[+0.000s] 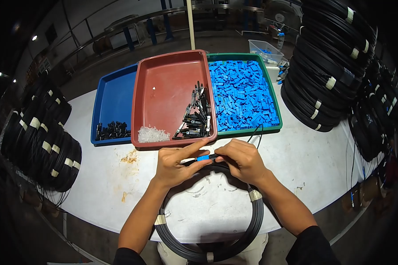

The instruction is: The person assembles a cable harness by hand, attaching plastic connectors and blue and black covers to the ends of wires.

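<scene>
At the connector (203,158), 2 hands' fingers (200,164) pinch.

Bright light on the white tabletop (101,185), background falling dim (small glaring lamps far left), shadow inside the near cable coil (258,216), and edges curving fisheye-style into black.

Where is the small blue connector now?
In the head view, the small blue connector is between the two hands, held by the left hand, just below the red tray.
</scene>
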### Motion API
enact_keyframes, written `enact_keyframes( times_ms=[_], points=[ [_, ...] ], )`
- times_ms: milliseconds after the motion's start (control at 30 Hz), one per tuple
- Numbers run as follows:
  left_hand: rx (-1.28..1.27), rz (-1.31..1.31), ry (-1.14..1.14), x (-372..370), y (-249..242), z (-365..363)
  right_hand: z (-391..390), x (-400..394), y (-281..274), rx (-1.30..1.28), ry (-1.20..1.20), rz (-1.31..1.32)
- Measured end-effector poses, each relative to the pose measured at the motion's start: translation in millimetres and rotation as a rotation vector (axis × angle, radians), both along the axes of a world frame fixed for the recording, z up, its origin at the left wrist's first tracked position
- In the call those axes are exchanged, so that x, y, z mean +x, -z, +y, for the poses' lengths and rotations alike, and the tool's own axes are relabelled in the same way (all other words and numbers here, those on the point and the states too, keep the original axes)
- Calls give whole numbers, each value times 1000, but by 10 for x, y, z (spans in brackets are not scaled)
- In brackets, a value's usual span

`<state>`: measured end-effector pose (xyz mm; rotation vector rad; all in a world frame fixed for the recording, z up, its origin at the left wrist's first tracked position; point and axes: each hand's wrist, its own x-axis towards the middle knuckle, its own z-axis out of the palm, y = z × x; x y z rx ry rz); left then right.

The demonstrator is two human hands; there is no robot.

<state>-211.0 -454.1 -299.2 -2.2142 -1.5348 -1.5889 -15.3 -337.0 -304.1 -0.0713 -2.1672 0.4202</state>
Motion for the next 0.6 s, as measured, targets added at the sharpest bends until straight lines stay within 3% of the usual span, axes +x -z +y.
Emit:
enact_keyframes(
  times_ms=[600],
  points=[
    [-49,32,0,-23,20,12,17,-16,36,-25,15,-29]
  ],
)
